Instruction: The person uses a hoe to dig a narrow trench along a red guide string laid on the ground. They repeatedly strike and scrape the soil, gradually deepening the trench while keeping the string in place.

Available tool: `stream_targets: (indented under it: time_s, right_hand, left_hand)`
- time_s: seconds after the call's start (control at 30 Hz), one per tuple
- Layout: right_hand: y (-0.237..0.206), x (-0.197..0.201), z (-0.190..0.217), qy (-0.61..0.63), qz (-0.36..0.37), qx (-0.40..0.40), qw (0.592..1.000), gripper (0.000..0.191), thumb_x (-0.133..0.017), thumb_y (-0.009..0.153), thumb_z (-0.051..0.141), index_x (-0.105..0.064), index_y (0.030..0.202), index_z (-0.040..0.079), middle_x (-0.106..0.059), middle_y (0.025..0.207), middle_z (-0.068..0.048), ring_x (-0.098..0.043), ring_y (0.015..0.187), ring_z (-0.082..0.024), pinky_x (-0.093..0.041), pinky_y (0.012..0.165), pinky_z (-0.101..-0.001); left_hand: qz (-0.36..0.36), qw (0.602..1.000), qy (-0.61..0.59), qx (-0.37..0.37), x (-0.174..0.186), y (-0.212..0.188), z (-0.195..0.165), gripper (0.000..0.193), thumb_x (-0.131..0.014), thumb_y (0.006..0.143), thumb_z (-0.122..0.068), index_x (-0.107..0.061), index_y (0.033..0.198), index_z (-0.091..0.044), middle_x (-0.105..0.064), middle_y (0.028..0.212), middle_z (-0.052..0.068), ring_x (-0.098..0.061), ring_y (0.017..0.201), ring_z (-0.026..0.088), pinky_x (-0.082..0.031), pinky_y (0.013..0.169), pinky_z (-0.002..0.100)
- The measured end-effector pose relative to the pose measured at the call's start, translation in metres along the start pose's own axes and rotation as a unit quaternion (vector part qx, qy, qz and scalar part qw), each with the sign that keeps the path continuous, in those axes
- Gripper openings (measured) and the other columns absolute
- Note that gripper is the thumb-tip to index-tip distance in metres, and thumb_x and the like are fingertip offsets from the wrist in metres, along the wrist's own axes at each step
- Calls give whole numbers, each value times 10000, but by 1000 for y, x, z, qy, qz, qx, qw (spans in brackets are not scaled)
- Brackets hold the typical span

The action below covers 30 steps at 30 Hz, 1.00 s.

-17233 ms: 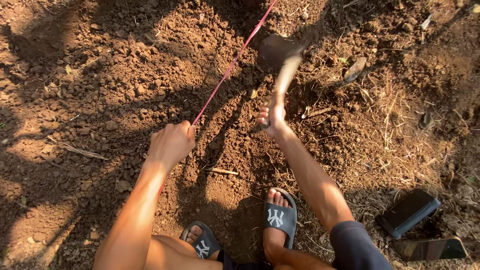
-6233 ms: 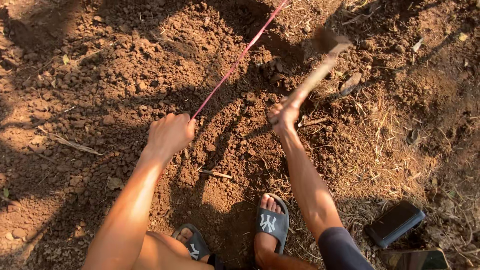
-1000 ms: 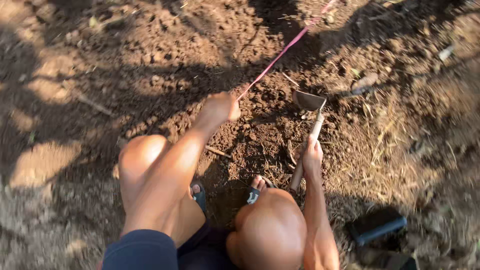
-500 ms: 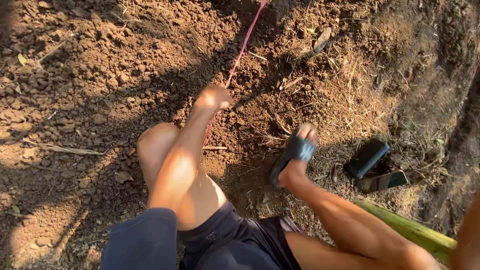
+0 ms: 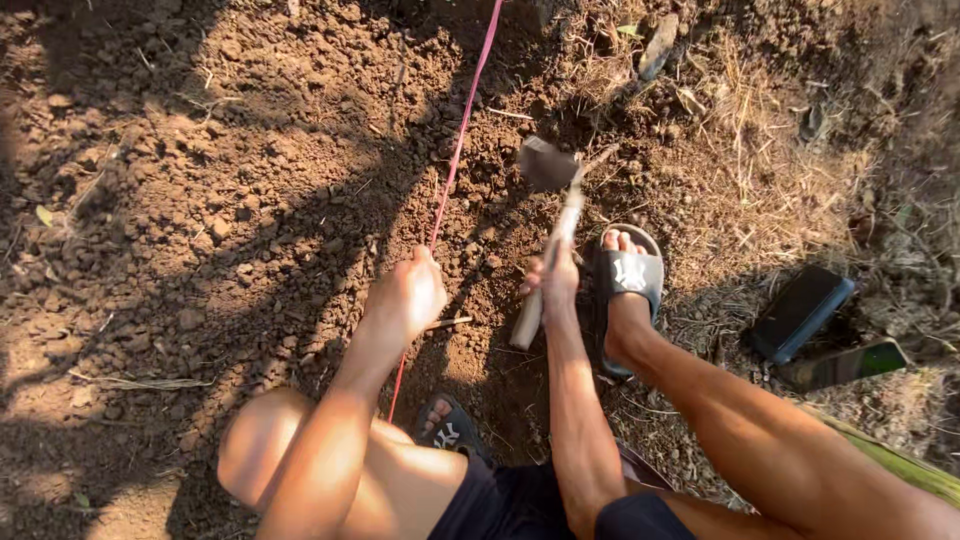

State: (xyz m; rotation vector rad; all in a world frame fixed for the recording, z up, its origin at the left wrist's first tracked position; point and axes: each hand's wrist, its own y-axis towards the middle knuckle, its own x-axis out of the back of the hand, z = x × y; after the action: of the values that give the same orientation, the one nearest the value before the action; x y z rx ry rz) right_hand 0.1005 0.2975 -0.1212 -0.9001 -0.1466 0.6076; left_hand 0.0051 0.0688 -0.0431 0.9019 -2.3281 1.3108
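I squat over loose brown soil. My right hand grips the wooden handle of a small hoe, whose metal blade is raised just above the dirt ahead of me. My left hand rests on the ground, fingers closed over a taut pink string that runs away from me across the soil. The string passes under that hand and back toward my legs. Both feet wear dark slides; the right foot is planted beside the hoe, the left foot is tucked under me.
A dark flat case and a phone lie on the dry grass at the right. A stone sits near the top edge. A small stick lies by my left hand. A green stalk lies at lower right.
The view swung back over the string. My right hand with the hoe is in view again, blade lifted, and my right foot has stepped forward beside it. My left hand stays on the string.
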Motion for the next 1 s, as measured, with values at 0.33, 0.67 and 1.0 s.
stream_targets:
  time_s: [0.33,0.67,1.0]
  right_hand:
    - [6,-89,-19,23,-17,-68,997,476,-405,1111,501,-521,1043,44,-474,602,11,-416,412,-84,-372,333,-253]
    - [-29,-104,-44,81,-27,-168,982,655,-321,1043,695,-468,974,61,-446,618,-8,-403,390,-106,-373,308,-277]
    - [-37,-90,-70,225,-63,-8,972,663,-276,1032,687,-463,928,59,-481,584,31,-450,403,-90,-395,304,-267]
  left_hand:
    - [-4,999,41,5,3,14,6,300,-459,1026,-190,-574,1060,85,-671,642,221,-689,579,308,-532,566,439]
    - [-29,995,41,-86,7,-4,8,357,-520,987,-300,-575,1032,49,-713,804,242,-734,745,382,-594,744,500]
    - [-5,998,57,6,15,-10,1,361,-411,1029,-284,-558,1141,26,-716,812,251,-732,759,396,-577,737,533]
